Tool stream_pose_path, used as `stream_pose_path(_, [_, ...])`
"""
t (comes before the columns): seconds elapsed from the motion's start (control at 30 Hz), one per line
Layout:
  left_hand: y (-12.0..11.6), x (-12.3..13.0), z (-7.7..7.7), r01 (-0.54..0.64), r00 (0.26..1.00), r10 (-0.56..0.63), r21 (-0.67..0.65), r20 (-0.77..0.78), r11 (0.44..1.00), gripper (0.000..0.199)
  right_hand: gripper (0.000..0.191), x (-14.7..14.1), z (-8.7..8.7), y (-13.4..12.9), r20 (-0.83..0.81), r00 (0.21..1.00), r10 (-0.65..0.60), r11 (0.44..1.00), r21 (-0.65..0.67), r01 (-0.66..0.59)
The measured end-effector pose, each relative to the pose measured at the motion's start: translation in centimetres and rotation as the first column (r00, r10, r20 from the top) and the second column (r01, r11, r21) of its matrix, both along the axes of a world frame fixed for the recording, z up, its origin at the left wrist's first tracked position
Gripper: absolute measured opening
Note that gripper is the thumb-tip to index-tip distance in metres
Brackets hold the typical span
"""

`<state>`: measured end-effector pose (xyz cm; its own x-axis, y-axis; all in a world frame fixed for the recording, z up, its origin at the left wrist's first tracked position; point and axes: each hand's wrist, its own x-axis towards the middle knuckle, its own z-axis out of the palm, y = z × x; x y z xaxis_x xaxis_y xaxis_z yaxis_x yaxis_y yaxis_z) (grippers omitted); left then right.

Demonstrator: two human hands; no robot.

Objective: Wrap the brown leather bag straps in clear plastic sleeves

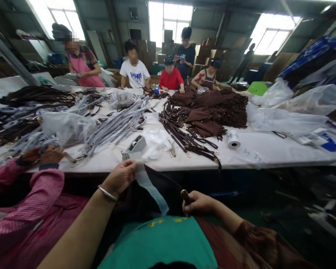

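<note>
My left hand [121, 175], a silver bangle on its wrist, is closed in a pinch on a translucent white strip [151, 188] that hangs down toward my lap. My right hand [198, 203] is closed around a dark brown strap [186, 196], whose folded end with a metallic glint sticks out past the thumb. A thin dark length of the strap runs up toward my left hand; whether those fingers grip it too is unclear. Just beyond my left hand stands a grey tape dispenser [137, 144] on the table edge.
Brown bags with straps [204, 116] and grey-wrapped straps [120, 125] cover the white table [162, 164]. A white roll [233, 140] lies right, plastic bags [291, 116] farther right. At left, a co-worker's hands [49, 155] work close by; several people are across the table.
</note>
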<state>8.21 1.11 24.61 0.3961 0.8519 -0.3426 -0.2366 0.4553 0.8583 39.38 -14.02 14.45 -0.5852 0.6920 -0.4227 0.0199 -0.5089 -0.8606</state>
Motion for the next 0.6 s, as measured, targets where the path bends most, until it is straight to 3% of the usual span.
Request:
stream_pose_path(0.1, [-2.2,0.3,-1.2,0.017,0.967,-0.001,0.059,-0.253,0.998,0.033,0.034,1.4,4.0,0.3,-0.323,0.919,-0.224,0.974,-0.047,0.221])
stream_pose_path(0.2, [-4.4,1.2,-1.7,0.032,0.912,0.034,0.153,-0.408,0.988,0.035,0.035,1.2,7.9,1.7,-0.533,0.684,-0.498,0.848,-0.135,0.512])
stream_pose_path(0.27, [-5.7,2.2,-1.6,0.044,0.898,0.049,0.200,-0.437,0.979,0.034,0.031,0.5,9.9,3.0,-0.584,0.586,-0.561,0.791,-0.171,0.587])
stream_pose_path(0.33, [-6.7,3.2,-1.3,0.055,0.885,0.058,0.227,-0.463,0.972,0.032,0.029,-0.3,11.3,4.2,-0.610,0.597,-0.521,0.804,-0.117,0.583])
stream_pose_path(0.43, [-8.0,4.3,-0.8,0.078,0.859,0.065,0.255,-0.508,0.964,0.031,0.038,-1.1,12.9,5.6,-0.591,0.711,-0.381,0.848,0.084,0.524])
stream_pose_path(0.53, [-9.1,4.9,-0.5,0.100,0.842,0.072,0.286,-0.535,0.953,0.032,0.051,-0.9,14.4,6.6,-0.450,0.855,-0.258,0.837,0.338,0.431])
stream_pose_path(0.6, [-9.7,5.0,-0.4,0.101,0.842,0.077,0.297,-0.534,0.949,0.033,0.055,-0.4,15.6,7.2,-0.365,0.909,-0.203,0.829,0.430,0.358])
